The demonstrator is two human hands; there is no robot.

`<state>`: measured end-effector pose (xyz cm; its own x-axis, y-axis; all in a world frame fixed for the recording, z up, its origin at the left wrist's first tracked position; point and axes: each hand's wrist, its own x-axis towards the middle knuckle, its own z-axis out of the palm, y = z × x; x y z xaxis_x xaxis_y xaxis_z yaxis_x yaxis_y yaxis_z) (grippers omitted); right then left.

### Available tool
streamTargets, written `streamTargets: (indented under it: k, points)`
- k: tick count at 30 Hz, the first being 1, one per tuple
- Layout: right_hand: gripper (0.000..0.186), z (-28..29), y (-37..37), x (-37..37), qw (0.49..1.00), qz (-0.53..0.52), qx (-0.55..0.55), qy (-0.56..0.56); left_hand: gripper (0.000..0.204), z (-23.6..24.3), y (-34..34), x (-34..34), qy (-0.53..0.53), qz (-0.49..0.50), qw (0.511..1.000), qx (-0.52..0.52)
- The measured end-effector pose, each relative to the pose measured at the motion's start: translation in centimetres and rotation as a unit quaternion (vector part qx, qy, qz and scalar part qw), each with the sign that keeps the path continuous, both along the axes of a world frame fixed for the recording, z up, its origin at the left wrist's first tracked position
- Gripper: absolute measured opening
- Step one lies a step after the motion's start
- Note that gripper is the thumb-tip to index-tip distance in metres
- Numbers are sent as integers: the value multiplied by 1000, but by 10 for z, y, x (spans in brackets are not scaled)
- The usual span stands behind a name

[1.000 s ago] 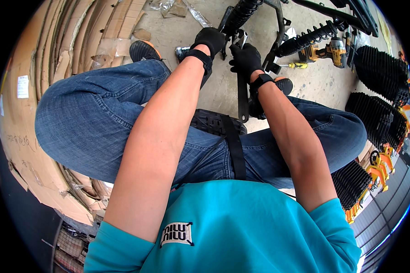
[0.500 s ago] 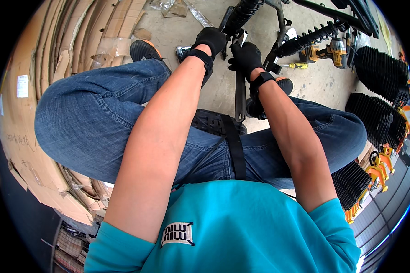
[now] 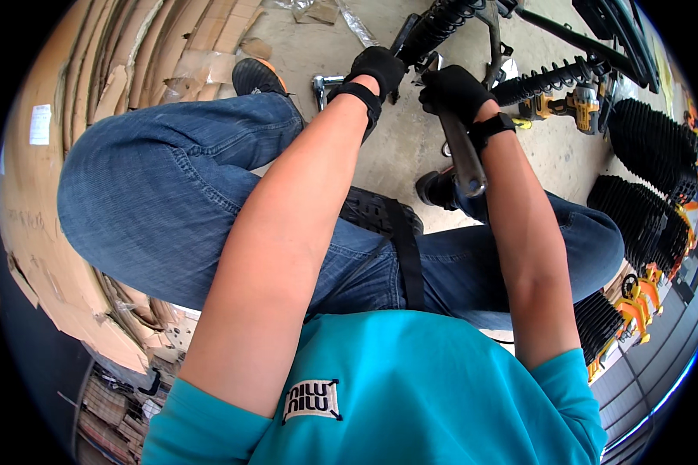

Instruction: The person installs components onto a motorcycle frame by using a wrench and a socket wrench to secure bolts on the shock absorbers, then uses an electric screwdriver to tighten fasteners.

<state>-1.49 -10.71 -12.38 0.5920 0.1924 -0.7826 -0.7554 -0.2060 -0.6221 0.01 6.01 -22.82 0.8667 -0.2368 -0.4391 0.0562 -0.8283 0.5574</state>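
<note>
My right hand (image 3: 456,91), in a black glove, is closed around a long dark wrench (image 3: 462,151). The wrench's ring end points back toward me, near my right wrist. Its other end is mostly hidden at the glove, by the lower part of a black metal frame (image 3: 495,46). Close on the left, my gloved left hand (image 3: 380,68) is closed at the foot of a black coil-spring shock absorber (image 3: 438,32). A dark bar (image 3: 404,32) rises just beyond that glove; what the fingers grip is hidden.
Left of my hands, a chrome ratchet-like tool (image 3: 323,87) lies on the concrete floor. To the right are a second shock absorber (image 3: 547,81), a yellow-black power drill (image 3: 584,107) and black ribbed parts (image 3: 651,143) in stacks. Flattened cardboard (image 3: 54,201) stands at left; a black tread (image 3: 368,209) sits between my legs.
My right hand has moved right and turned. The wrench has swung with it, its ring end now farther right. My left hand stays near the shock absorber's foot; the whole view has shifted slightly.
</note>
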Motion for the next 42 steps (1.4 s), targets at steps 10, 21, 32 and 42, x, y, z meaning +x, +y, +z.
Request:
streamTargets:
  k: [10,21,32,42]
  points:
    - [27,-5,-20,25,979,180,-93,-13,34,46,-5,-6,73,146,984,-70]
    - [27,9,-7,20,985,129,-116,0,31,35,-7,-6,55,151,985,-69]
    - [26,4,6,5,996,47,-77,2,33,7,-5,-4,6,64,997,-35]
    - [33,-1,26,-21,986,-18,-159,-47,34,37,-2,-11,78,137,984,-85]
